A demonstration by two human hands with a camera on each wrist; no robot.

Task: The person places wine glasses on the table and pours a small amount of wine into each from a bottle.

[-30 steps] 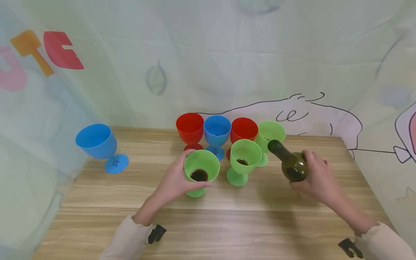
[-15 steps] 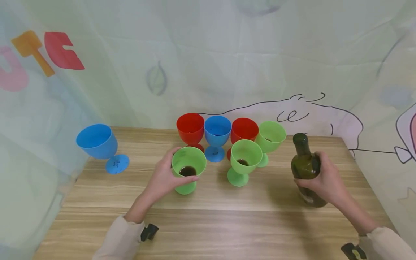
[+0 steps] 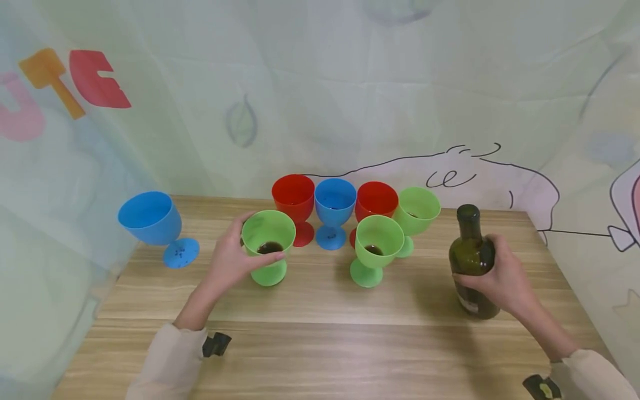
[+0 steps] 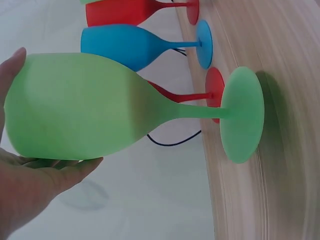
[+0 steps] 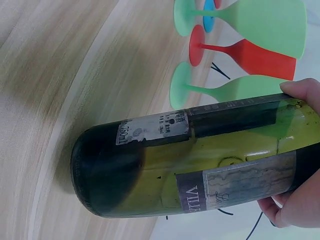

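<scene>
My left hand [image 3: 231,253] grips the bowl of a green goblet [image 3: 269,236] with dark liquid in it. In the left wrist view the goblet's foot [image 4: 242,115] is close to the table; I cannot tell whether it touches. On the right, my right hand [image 3: 502,275] holds a green glass wine bottle [image 3: 470,250] by its upper body, nearly upright. Dark liquid and a worn label [image 5: 235,182] show on it in the right wrist view. Between the hands stands another green goblet [image 3: 378,239], also with dark liquid inside.
Along the back stand a red goblet [image 3: 293,197], a blue goblet [image 3: 335,200], a second red goblet [image 3: 376,197] and a green goblet [image 3: 417,208]. A separate blue goblet [image 3: 150,219] stands at the far left. A printed cloth backdrop [image 3: 320,100] borders the wooden table [image 3: 340,355].
My left hand has carried the green goblet leftward and slightly back from beside the other green one. The bottle has gone from tilted toward the goblets to nearly upright, a little farther right.
</scene>
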